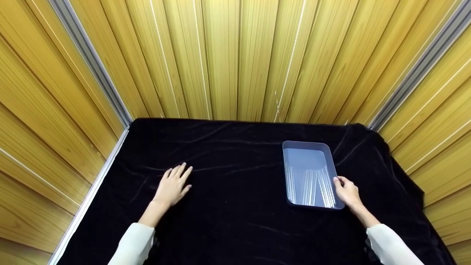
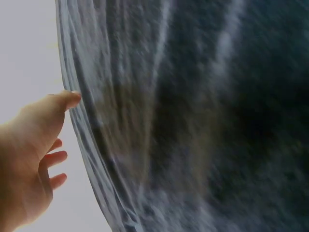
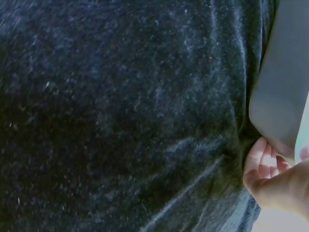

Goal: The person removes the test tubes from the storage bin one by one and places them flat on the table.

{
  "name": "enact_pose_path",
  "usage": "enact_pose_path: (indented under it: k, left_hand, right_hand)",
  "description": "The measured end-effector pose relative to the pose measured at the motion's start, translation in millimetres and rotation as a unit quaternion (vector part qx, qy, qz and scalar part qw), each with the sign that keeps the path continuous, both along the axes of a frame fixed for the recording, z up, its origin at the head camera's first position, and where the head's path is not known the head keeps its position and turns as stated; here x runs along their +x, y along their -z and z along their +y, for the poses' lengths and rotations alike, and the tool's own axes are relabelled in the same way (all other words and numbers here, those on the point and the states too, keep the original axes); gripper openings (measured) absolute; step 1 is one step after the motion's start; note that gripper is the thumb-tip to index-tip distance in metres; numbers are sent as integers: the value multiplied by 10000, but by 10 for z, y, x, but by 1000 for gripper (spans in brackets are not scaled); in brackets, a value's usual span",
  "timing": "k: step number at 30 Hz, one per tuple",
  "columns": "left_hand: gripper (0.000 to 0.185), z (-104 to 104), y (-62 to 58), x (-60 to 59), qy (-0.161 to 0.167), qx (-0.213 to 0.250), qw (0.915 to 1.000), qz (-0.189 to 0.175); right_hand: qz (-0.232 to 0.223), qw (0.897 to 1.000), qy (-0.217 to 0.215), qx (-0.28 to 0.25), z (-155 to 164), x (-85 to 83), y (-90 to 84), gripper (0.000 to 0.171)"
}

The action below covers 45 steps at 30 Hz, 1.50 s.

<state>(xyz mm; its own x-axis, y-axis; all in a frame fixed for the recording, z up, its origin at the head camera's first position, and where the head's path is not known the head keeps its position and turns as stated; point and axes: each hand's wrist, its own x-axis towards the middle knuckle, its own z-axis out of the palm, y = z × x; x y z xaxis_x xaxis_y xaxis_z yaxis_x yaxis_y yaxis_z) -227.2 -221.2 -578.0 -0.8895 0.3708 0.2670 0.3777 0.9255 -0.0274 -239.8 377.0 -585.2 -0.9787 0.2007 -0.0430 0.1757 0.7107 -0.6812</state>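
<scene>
Around the back and sides it's all yellow wood-look panels point(image 1: 220, 59), with a black velvety cloth point(image 1: 228, 228) spread out below. Over its right half there's a shallow bluish tray point(image 1: 307, 160), kinda shiny inside. The right hand point(image 1: 348, 192) pinches its right rim; the left hand point(image 1: 170, 188) is well apart, fingers fanned wide, can't tell if they touch the cloth.

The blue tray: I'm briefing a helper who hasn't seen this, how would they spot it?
Find the black cloth, then look to its right half in the head view. There the right hand grips the side of the blue tray, a shallow rectangle with rounded corners, the only container in sight.
</scene>
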Motion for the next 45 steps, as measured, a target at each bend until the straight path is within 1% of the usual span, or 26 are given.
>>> enact_pose_path:
  k: [2, 5, 10, 12, 15, 18, 21, 24, 29, 32, 34, 35, 39, 40, 41, 42, 45]
  left_hand:
    - [57, 91, -18, -27, 103, 161, 9998, 27]
    - [51, 246, -37, -83, 246, 601, 9979, 11]
    - [42, 558, -95, -194, 438, 1273, 9906, -243]
    - [39, 701, -135, -231, 516, 1427, 9876, -398]
    - [34, 931, -186, -282, 641, 1574, 9840, -534]
    - [26, 1179, -233, -343, 741, 1615, 9821, -619]
    - [21, 1446, -272, -406, 797, 1633, 9805, -752]
    - [19, 1726, -301, -455, 813, 1578, 9802, -880]
    - [16, 2175, -355, -482, 922, 1373, 9820, -907]
    - [16, 2411, -390, -491, 1014, 1327, 9820, -883]
    - [16, 2552, -407, -501, 1059, 1510, 9779, -980]
    - [16, 2619, -415, -511, 1052, 1662, 9745, -1084]
    - [13, 2857, -435, -552, 892, 2493, 9522, -1527]
    - [13, 2909, -437, -561, 839, 2620, 9487, -1557]
    - [12, 2959, -437, -570, 823, 2658, 9482, -1531]
    - [12, 3011, -441, -568, 789, 2649, 9496, -1480]
    - [12, 3175, -458, -552, 706, 2392, 9590, -1346]
  right_hand:
    - [1, 10000, 22, 3, -2, 2, 11, 48]
    - [46, 10000, 56, 32, -5, 5, 27, 47]
    - [75, 9999, 93, 9, -16, 19, 48, 46]
    - [49, 9999, 101, 4, -17, 21, 58, 46]
    - [-11, 9999, 136, 11, -18, 23, 68, 48]
    - [-37, 9998, 189, -16, -17, 22, 76, 51]
    - [28, 9997, 260, -24, -18, 20, 86, 53]
    - [143, 9989, 457, -9, -14, 13, 108, 55]
    - [202, 9962, 847, -93, -4, -2, 147, 61]
    - [147, 9954, 939, -151, -7, -4, 170, 63]
    - [121, 9949, 987, -175, -14, 1, 189, 63]
    - [104, 9948, 1000, -185, -17, 1, 200, 64]
    - [44, 9945, 1020, -220, -46, 0, 216, 65]
    - [31, 9945, 1023, -224, -55, 1, 213, 65]
    - [10, 9945, 1025, -230, -60, 0, 213, 66]
    - [9, 9944, 1034, -236, -65, 2, 209, 66]
    - [-25, 9939, 1073, -255, -64, 14, 195, 66]
